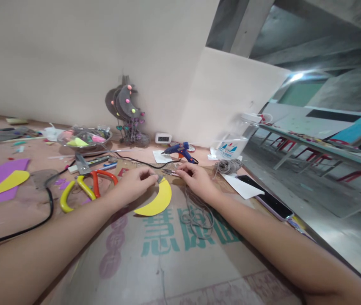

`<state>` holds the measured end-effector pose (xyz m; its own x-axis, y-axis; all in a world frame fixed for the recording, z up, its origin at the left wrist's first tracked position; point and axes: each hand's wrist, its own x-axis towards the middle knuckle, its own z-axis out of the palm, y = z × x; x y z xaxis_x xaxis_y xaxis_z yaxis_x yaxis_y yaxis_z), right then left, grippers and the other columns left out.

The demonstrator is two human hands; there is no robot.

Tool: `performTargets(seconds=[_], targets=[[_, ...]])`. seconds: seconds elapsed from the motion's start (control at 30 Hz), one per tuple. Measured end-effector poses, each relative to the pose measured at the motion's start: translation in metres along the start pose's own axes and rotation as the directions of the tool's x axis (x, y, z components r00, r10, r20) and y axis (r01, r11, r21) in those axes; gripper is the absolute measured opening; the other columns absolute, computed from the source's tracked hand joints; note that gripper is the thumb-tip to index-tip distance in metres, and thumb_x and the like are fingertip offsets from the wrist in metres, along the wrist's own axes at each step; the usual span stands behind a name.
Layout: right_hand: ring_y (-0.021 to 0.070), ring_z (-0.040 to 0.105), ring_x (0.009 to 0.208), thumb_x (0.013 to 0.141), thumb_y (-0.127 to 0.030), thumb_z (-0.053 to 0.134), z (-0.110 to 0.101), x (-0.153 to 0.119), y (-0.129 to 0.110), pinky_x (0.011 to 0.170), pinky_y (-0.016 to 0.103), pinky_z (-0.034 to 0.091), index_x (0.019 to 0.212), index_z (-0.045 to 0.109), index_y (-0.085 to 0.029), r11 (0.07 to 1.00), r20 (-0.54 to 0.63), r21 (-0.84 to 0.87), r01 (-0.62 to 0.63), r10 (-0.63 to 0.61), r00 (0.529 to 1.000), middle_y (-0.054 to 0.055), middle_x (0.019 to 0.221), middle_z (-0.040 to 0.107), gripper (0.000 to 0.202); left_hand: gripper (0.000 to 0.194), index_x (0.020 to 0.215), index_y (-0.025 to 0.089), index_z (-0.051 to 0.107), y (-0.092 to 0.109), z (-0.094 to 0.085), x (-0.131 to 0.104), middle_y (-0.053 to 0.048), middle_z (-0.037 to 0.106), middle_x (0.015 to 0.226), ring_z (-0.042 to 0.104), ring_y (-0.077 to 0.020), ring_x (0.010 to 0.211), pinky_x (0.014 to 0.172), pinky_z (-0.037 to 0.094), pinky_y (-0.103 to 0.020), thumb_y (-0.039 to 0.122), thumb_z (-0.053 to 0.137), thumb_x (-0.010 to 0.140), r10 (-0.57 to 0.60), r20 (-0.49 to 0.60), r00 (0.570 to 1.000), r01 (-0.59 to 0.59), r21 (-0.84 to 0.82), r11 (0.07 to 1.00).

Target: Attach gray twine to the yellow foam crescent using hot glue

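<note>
A yellow paper crescent (159, 201) lies over the cardboard, with grey yarn (160, 179) around its upper tip. My left hand (139, 183) is closed in a pinch at that tip; its fingers partly hide what they grip. My right hand (196, 181) pinches a small pointed metal tool (168, 172), whose tip points left toward the crescent. Its exact kind is too small to tell. Loose grey yarn (199, 220) trails in loops below my right hand.
Behind my hands are a blue glue gun (180, 150), a small white digital clock (163, 138) and a yarn ball (228, 166). Orange-and-yellow-handled pliers (86, 186) lie left, a phone (265, 197) right. Grey crescent ornaments (125, 103) hang on the wall.
</note>
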<state>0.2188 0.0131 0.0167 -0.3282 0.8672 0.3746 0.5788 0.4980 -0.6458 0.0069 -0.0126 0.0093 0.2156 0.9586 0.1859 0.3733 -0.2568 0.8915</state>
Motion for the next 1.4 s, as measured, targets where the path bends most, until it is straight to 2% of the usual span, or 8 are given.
performTargets(seconds=[0.37, 0.67, 0.93, 1.0, 1.1, 1.23, 1.3, 1.4], targets=[[0.0120, 0.053, 0.067, 0.084, -0.028, 0.051, 0.002, -0.002, -0.003, 0.064, 0.023, 0.041, 0.081, 0.060, -0.016, 0.999, -0.033, -0.013, 0.031, -0.032, 0.999, 0.001, 0.074, 0.062, 0.016, 0.022, 0.063, 0.018, 0.055, 0.002, 0.000, -0.003, 0.000, 0.062, 0.063, 0.055, -0.0162, 0.063, 0.058, 0.038, -0.025, 0.036, 0.049, 0.075, -0.014, 0.086, 0.996, 0.007, 0.086, 0.996], [0.0123, 0.053, 0.066, 0.082, -0.028, 0.053, 0.005, -0.001, -0.002, 0.063, 0.023, 0.041, 0.080, 0.061, -0.016, 0.998, -0.056, 0.017, 0.054, -0.053, 0.997, 0.001, 0.072, 0.062, 0.015, 0.021, 0.068, 0.017, 0.058, 0.008, -0.002, -0.004, 0.000, 0.062, 0.067, 0.055, -0.0156, 0.067, 0.062, 0.039, -0.025, 0.033, 0.047, 0.075, 0.051, 0.167, 0.985, -0.073, 0.128, 0.989], [0.0126, 0.055, 0.069, 0.082, -0.028, 0.054, 0.006, -0.002, 0.000, 0.064, 0.024, 0.043, 0.079, 0.062, -0.016, 0.996, -0.113, 0.054, 0.069, -0.063, 0.992, 0.002, 0.076, 0.063, 0.015, 0.019, 0.069, 0.017, 0.056, 0.013, -0.003, -0.006, 0.000, 0.061, 0.067, 0.055, -0.0150, 0.066, 0.062, 0.039, -0.025, 0.032, 0.048, 0.076, 0.029, 0.210, 0.977, -0.047, 0.082, 0.995], [0.0133, 0.056, 0.072, 0.082, -0.027, 0.053, 0.006, -0.001, 0.001, 0.068, 0.025, 0.044, 0.082, 0.064, -0.016, 0.996, -0.077, 0.031, 0.079, -0.076, 0.994, 0.003, 0.081, 0.065, 0.015, 0.019, 0.069, 0.017, 0.056, 0.012, -0.003, -0.006, 0.001, 0.060, 0.066, 0.055, -0.0146, 0.066, 0.063, 0.039, -0.024, 0.032, 0.048, 0.077, 0.038, 0.212, 0.977, -0.053, 0.068, 0.996], [0.0136, 0.057, 0.076, 0.084, -0.023, 0.050, 0.004, -0.001, 0.000, 0.073, 0.028, 0.045, 0.103, 0.061, -0.018, 0.997, -0.014, 0.019, 0.078, -0.078, 0.997, 0.005, 0.096, 0.066, 0.023, 0.021, 0.068, 0.017, 0.055, 0.009, -0.002, -0.004, 0.001, 0.060, 0.065, 0.055, -0.0145, 0.065, 0.063, 0.039, -0.025, 0.034, 0.048, 0.077, 0.020, 0.184, 0.983, -0.030, 0.055, 0.998], [0.0134, 0.058, 0.084, 0.088, -0.027, 0.044, 0.002, -0.005, -0.007, 0.073, 0.027, 0.046, 0.116, 0.053, -0.021, 0.983, -0.051, 0.179, 0.043, -0.034, 0.998, 0.006, 0.117, 0.059, 0.030, 0.024, 0.065, 0.017, 0.053, 0.005, -0.001, -0.003, 0.000, 0.060, 0.063, 0.056, -0.0150, 0.063, 0.062, 0.040, -0.025, 0.037, 0.048, 0.078, -0.022, 0.133, 0.991, 0.017, 0.037, 0.999], [0.0095, 0.057, 0.068, 0.089, -0.032, 0.042, 0.002, -0.008, -0.011, 0.060, 0.024, 0.046, 0.117, 0.052, -0.023, 0.958, 0.003, 0.288, -0.008, 0.007, 1.000, 0.005, 0.120, 0.057, 0.031, 0.025, 0.064, 0.017, 0.053, 0.004, 0.000, -0.004, 0.000, 0.060, 0.062, 0.056, -0.0150, 0.063, 0.061, 0.041, -0.025, 0.037, 0.048, 0.078, -0.019, 0.119, 0.993, 0.016, 0.024, 1.000], [0.0028, 0.044, 0.045, 0.090, -0.035, 0.040, 0.007, -0.013, -0.016, 0.045, 0.021, 0.040, 0.119, 0.047, -0.025, 0.892, 0.142, 0.441, -0.094, 0.034, 0.989, 0.005, 0.121, 0.055, 0.032, 0.024, 0.065, 0.017, 0.053, 0.002, 0.000, -0.004, 0.001, 0.059, 0.062, 0.056, -0.0148, 0.063, 0.060, 0.041, -0.024, 0.037, 0.048, 0.078, -0.004, 0.120, 0.993, 0.003, 0.006, 1.000]])
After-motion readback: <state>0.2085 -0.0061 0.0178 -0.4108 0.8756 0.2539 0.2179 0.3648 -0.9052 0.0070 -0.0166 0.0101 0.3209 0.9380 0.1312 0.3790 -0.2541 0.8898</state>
